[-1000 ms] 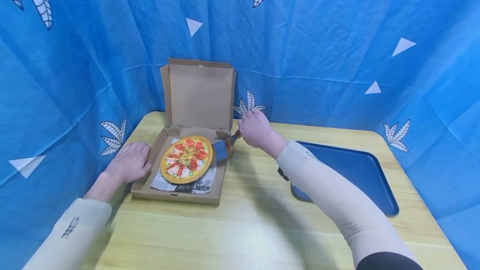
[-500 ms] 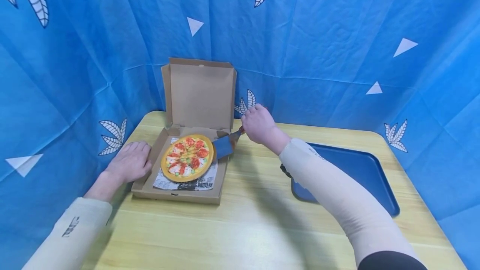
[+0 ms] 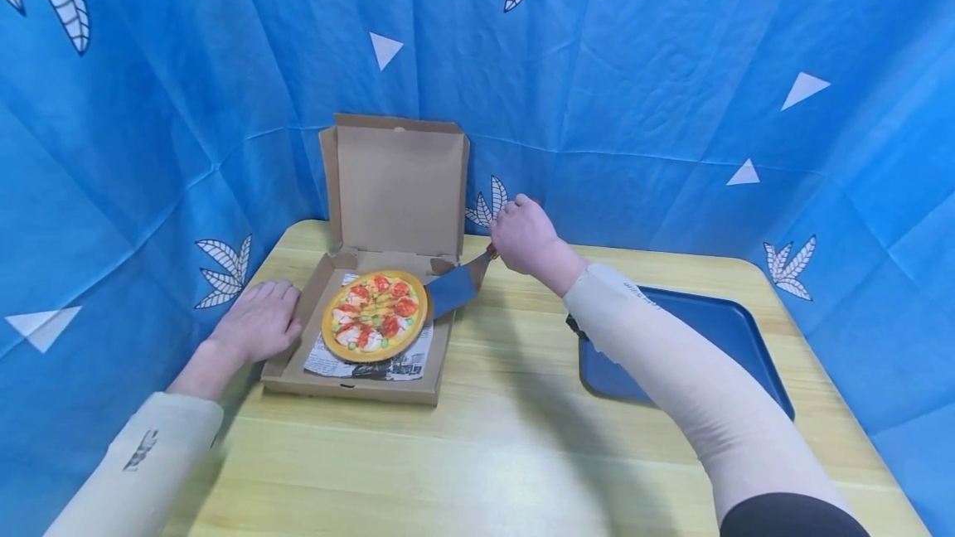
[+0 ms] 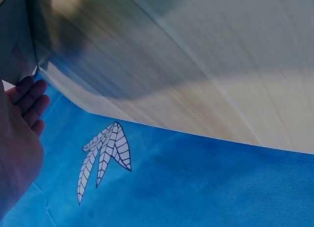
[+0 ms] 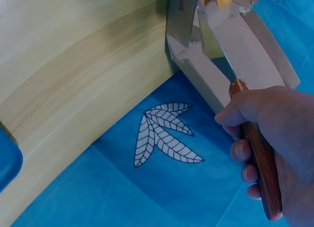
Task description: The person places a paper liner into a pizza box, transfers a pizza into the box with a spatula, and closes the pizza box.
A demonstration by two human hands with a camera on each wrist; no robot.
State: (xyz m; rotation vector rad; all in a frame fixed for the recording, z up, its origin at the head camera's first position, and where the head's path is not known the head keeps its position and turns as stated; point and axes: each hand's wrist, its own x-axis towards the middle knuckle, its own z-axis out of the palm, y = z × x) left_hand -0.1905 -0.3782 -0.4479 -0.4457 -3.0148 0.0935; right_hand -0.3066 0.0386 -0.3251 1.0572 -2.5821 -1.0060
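Observation:
A round toy-like pizza [image 3: 375, 316] lies on printed paper [image 3: 328, 365] inside an open cardboard pizza box [image 3: 351, 392]. My right hand [image 3: 528, 239] grips the wooden handle [image 5: 262, 173] of a metal spatula [image 3: 452, 292]. The spatula's blade slopes down over the box's right wall to the pizza's right edge; whether its tip is under the pizza cannot be told. On the box's left wall rests my left hand [image 3: 261, 321]. In the left wrist view, that hand's fairly straight fingers [image 4: 33, 101] touch the outside of the box; its thumb is hidden there.
A blue tray [image 3: 701, 330] lies on the right of the wooden table [image 3: 485, 454], partly covered by my right forearm. The box lid [image 3: 400, 189] stands upright at the back. Blue patterned cloth [image 3: 634, 65] surrounds the table's back and sides.
My right hand has moved right and slightly up, drawing the spatula with it, so more of the blade shows. The pizza has shifted slightly right. My left hand has stayed in place.

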